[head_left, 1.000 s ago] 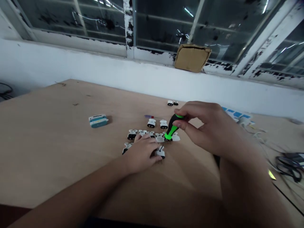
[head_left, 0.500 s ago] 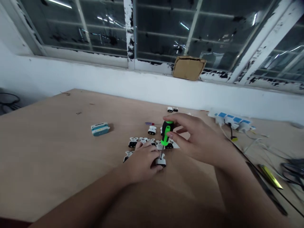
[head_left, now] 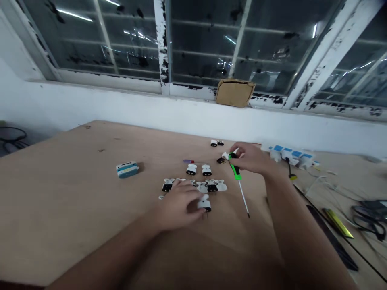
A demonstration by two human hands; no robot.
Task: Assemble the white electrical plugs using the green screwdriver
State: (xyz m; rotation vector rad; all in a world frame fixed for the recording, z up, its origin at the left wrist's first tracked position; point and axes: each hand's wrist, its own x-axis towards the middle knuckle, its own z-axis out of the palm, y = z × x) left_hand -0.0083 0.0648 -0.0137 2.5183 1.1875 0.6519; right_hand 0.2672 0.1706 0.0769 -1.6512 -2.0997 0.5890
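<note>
My left hand (head_left: 177, 207) rests on the table, thumb and index finger closed around the near side of a small white part with a black base (head_left: 204, 203). Thin pins stick out below that part. My right hand (head_left: 249, 158) grips a green and black screwdriver (head_left: 235, 169) by its handle, the shaft slanting down toward me, tip clear of the parts. Right by its fingertips lie a small white piece (head_left: 225, 154) and a black piece (head_left: 221, 160). Beyond my left hand runs a row of white and black parts (head_left: 212, 186), partly hidden by my fingers.
Two white and black parts (head_left: 191, 169) stand behind the row, near a small purple-handled screwdriver (head_left: 189, 161). A teal and white box-like object (head_left: 127, 169) is at left. A power strip (head_left: 292, 155), cables and a yellow object (head_left: 338, 222) lie at right.
My right hand has lifted the screwdriver off the part by my left hand and moved it back and right, toward the small loose pieces. My left hand has barely moved.
</note>
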